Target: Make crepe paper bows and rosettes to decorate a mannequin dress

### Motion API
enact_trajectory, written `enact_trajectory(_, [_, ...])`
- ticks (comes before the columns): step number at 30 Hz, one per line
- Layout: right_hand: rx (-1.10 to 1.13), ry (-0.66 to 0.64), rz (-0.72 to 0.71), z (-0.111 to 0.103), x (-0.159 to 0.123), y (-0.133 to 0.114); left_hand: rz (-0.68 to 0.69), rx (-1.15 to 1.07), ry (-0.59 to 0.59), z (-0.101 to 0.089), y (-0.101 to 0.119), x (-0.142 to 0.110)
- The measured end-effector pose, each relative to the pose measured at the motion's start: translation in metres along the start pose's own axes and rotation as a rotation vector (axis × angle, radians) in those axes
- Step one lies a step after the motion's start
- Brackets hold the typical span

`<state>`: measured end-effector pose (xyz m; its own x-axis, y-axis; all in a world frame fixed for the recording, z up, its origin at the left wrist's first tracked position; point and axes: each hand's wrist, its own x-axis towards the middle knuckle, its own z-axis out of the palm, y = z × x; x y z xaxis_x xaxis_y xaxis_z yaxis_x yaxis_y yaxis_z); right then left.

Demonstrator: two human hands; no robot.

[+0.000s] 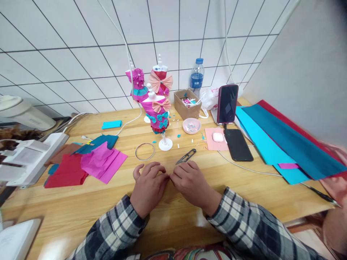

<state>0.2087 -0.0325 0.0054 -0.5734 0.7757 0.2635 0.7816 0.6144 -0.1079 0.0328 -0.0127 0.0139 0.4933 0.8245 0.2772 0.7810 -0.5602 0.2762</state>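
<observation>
My left hand (150, 186) and my right hand (191, 183) meet fingertip to fingertip over the wooden table. Both are closed in a pinch; whatever lies between the fingers is hidden or too small to name. Just beyond my right hand lies a pair of thread snips (186, 156). A thin metal ring (145, 151) rests flat past my left hand. Behind them stands a small white dress form (156, 112) in a magenta paper dress with peach and teal bows. Two more dressed forms, one with a pink flower top (137, 81) and one with a large peach bow (161, 80), stand farther back.
Folded magenta paper (104, 161) and red paper (66, 171) lie left, near a power strip (38, 159). A pink bowl of beads (192, 126), a cardboard box (187, 105), a bottle (197, 77), a propped phone (227, 104), a black phone (238, 145) and long blue sheets (284, 137) sit right.
</observation>
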Motion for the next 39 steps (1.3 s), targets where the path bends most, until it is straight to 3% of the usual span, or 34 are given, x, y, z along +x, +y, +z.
enact_trajectory(4, [0.153,0.119,0.062,-0.004,-0.004,0.027,0.002,-0.089,-0.038,-0.001,-0.012,-0.003])
enact_trajectory(7, [0.140,0.232,0.404,-0.010,-0.011,0.067,0.011,-0.181,-0.032,0.002,-0.023,-0.007])
enact_trajectory(8, [0.105,0.202,0.468,-0.011,-0.013,0.080,0.016,-0.200,-0.030,0.003,-0.025,-0.008])
enact_trajectory(11, [0.069,0.088,0.482,-0.010,-0.016,0.103,0.028,-0.219,-0.030,0.007,-0.026,-0.009])
enact_trajectory(15, [0.014,0.047,0.473,0.000,-0.010,0.103,0.092,-0.227,-0.068,0.011,-0.022,-0.007])
enact_trajectory(18, [-0.004,0.025,0.483,0.004,-0.006,0.098,0.133,-0.245,-0.159,0.015,-0.013,-0.002])
enact_trajectory(25, [-0.006,0.024,0.466,0.010,-0.005,0.085,0.066,-0.336,-0.405,0.030,0.013,0.032])
enact_trajectory(30, [0.027,0.053,0.441,0.018,-0.004,0.082,-0.039,-0.404,-0.391,0.035,0.011,0.039])
enact_trajectory(33, [0.229,0.154,0.486,0.013,-0.002,0.081,-0.094,-0.466,-0.337,0.036,0.008,0.037])
enact_trajectory(36, [0.648,0.350,0.638,-0.002,0.001,0.068,-0.260,-0.560,-0.194,0.031,0.002,0.034])
enact_trajectory(37, [0.826,0.370,0.700,-0.007,0.002,0.060,-0.339,-0.598,-0.136,0.026,-0.002,0.033])
enact_trajectory(39, [1.179,0.246,0.716,-0.013,0.006,0.041,-0.493,-0.690,-0.073,0.015,-0.010,0.029])
